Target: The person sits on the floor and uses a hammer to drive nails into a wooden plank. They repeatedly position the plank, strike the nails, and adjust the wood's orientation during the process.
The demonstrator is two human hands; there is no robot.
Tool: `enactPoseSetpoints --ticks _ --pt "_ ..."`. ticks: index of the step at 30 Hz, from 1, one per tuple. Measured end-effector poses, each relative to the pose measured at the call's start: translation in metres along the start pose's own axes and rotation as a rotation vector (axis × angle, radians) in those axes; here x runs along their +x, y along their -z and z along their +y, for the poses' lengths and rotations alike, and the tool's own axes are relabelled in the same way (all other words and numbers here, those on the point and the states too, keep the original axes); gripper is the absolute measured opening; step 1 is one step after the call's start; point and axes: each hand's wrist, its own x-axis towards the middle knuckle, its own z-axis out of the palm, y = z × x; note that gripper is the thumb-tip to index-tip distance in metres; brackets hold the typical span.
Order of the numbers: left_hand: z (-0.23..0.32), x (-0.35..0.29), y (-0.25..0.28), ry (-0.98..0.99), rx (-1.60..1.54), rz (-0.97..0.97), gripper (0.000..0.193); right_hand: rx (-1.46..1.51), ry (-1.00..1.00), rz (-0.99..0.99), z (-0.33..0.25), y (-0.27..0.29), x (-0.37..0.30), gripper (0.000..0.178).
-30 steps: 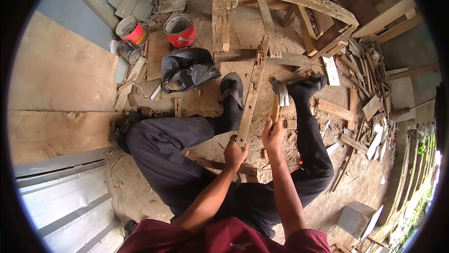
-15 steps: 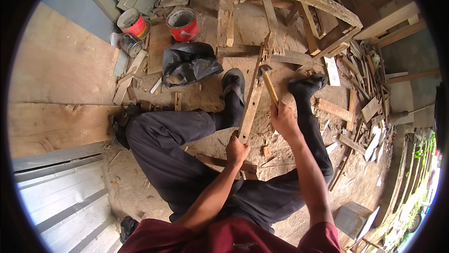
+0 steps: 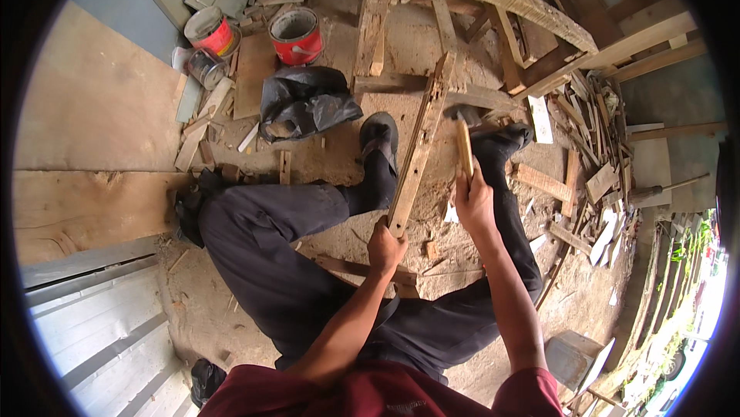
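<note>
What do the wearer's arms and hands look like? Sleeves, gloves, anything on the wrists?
Left hand and right hand: no gloves. Forearms uncovered, with no watch, band or cable showing. Sleeves are maroon, short and plain, with no visible markings.

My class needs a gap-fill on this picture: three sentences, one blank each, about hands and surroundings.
The right hand grips a ____ by its wooden handle.
The long wooden strip is held in the ____ hand.
The crumpled plastic bag near the red buckets is coloured ____.

Missing words: hammer; left; black.
</note>
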Motion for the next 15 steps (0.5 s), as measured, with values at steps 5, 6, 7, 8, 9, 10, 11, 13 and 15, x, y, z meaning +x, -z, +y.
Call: enactPoseSetpoints --ticks 5,6,7,8,9,10,11,13,15 --pt "0.000 0.001 -0.004 0.000 -0.013 -0.016 0.047 -0.039 -0.097 -0.090 -0.028 -0.005 0.002 0.028" --pt "0.002 0.001 -0.005 -0.003 -0.010 -0.018 0.047 -0.131 0.025 -0.087 -0.008 -0.009 0.003 0.033" --pt "-0.002 0.000 -0.003 0.010 0.000 -0.019 0.047 -0.067 -0.020 -0.090 -0.024 -0.003 0.011 0.034" --pt "-0.005 0.002 -0.003 0.007 -0.009 -0.001 0.048 -0.004 -0.065 -0.094 -0.039 0.008 0.022 0.035" --pt "-0.009 0.002 -0.001 0.008 -0.012 0.008 0.048 0.058 -0.121 -0.102 -0.057 0.018 0.032 0.036" --pt "-0.008 0.000 -0.002 -0.001 -0.025 0.007 0.048 0.134 -0.126 -0.062 -0.066 0.027 0.043 0.036" --pt "-0.009 0.000 -0.003 0.004 -0.027 0.011 0.048 0.211 -0.116 0.010 -0.088 0.037 0.052 0.035" --pt "-0.007 0.001 -0.003 -0.008 -0.033 0.012 0.049 0.317 -0.059 0.135 -0.082 0.030 0.051 0.032" --pt "-0.004 -0.001 -0.008 -0.025 -0.028 -0.009 0.049 -0.005 -0.006 -0.068 -0.008 0.005 0.016 0.032"
